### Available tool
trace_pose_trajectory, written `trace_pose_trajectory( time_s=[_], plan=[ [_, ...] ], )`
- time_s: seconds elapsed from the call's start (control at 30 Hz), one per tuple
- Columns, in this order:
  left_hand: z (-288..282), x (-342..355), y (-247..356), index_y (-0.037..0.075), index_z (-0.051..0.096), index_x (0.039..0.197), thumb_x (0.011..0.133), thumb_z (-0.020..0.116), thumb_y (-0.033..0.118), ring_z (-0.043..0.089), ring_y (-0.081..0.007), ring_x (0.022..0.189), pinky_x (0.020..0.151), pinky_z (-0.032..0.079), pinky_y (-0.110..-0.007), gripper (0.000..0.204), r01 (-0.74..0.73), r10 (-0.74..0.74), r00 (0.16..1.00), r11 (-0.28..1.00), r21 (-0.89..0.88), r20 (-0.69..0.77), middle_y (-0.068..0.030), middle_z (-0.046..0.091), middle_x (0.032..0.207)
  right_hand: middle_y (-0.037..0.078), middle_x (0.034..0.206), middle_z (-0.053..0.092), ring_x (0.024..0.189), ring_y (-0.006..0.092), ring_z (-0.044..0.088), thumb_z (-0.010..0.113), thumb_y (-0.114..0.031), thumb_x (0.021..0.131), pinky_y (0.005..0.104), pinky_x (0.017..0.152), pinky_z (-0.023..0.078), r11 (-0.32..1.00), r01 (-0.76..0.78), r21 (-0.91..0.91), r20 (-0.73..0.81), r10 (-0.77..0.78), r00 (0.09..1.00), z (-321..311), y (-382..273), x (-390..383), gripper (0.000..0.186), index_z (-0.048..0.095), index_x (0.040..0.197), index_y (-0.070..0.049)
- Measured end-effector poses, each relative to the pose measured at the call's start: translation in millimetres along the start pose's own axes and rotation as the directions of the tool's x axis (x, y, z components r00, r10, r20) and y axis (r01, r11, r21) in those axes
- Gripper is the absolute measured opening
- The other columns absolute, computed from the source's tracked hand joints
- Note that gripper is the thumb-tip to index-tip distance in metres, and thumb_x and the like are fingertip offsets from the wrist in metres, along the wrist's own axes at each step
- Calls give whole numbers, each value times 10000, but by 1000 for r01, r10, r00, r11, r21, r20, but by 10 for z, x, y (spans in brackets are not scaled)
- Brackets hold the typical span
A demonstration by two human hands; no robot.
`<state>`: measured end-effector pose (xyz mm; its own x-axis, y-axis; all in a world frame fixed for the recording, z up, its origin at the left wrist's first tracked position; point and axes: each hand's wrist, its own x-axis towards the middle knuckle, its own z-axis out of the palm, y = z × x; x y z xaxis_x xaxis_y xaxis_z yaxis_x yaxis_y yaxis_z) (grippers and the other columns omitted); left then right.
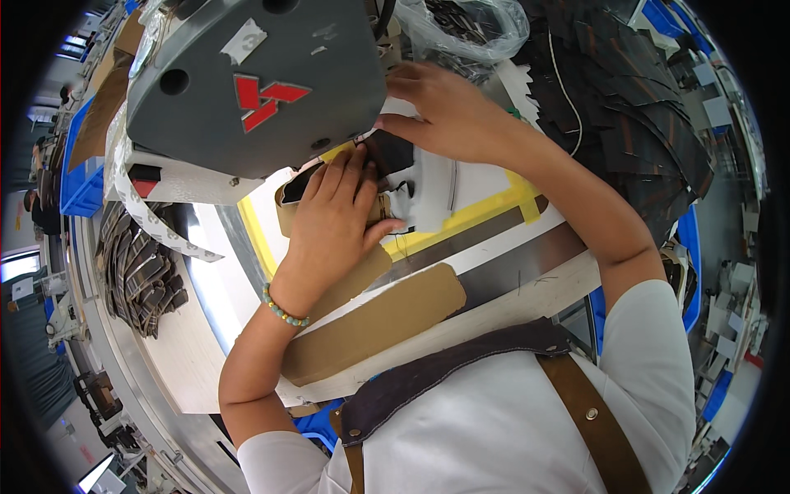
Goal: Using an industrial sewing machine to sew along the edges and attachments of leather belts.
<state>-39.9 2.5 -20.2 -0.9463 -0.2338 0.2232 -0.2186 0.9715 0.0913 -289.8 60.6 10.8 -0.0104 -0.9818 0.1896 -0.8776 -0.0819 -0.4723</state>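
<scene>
While the left hand [327, 226] lies palm down at the dark piece [391, 155], fingers slightly fanned, thumb out, the right hand [448, 114] curls by the grey machine head [337, 78], fingertips partly hidden, can't tell if pinching. Piece sits on yellow-taped white sheet [487, 189], inward from near edge of desk [185, 354]. Brown board [378, 323] along that edge.

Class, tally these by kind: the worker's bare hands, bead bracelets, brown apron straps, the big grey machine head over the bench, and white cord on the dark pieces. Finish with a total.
Hands: 2 (left hand, right hand)
Bead bracelet: 1
Brown apron straps: 2
Grey machine head: 1
White cord: 1
Total: 7
</scene>
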Motion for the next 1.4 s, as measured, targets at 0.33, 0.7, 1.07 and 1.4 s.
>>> trace_pose_trajectory(
  time_s=[0.33, 0.7, 1.07, 1.4],
  plan=[
    [-24, 12, 14, -59, 649, 1363, 883, 796, 557, 516, -416, 1456, 1186, 431, -510, 795, 11, -11, 1000, 1000, -14, -10, -262, 572, 1547, 41, 1563, 634, 1497, 275, 539, 645, 19, 925, 476, 1269, 431, 868, 478, -135, 156, -458, 875, 295, 312, -471, 462, 772, 1335, -155],
    [-262, -81, -157, -16, 684, 1394, 876, 823, 520, 539, -379, 1475, 1187, 453, -500, 758, 73, -70, 995, 996, -50, 67, -181, 619, 1550, -10, 1599, 600, 1495, 274, 536, 658, -42, 933, 460, 1289, 434, 843, 523, -127, 80, -517, 852, 394, 391, -381, 514, 781, 1353, -311],
    [-148, -15, -214, 39, 690, 1427, 920, 749, 547, 523, -340, 1491, 1202, 442, -498, 719, -36, 39, 996, 998, -51, 76, -79, 620, 1577, 26, 1592, 606, 1468, 276, 562, 708, -47, 929, 460, 1266, 448, 827, 541, -152, 46, -541, 840, 451, 384, -371, 428, 797, 1306, -229],
    [-45, -26, -222, -3, 648, 1455, 932, 724, 557, 542, -335, 1446, 1199, 429, -489, 770, -9, 9, 1000, 999, -37, -4, -102, 611, 1566, 64, 1446, 702, 1334, 324, 661, 859, -150, 868, 477, 1113, 563, 829, 555, 77, -86, -549, 832, 271, 442, -390, 323, 797, 1184, -136]
  ],
)
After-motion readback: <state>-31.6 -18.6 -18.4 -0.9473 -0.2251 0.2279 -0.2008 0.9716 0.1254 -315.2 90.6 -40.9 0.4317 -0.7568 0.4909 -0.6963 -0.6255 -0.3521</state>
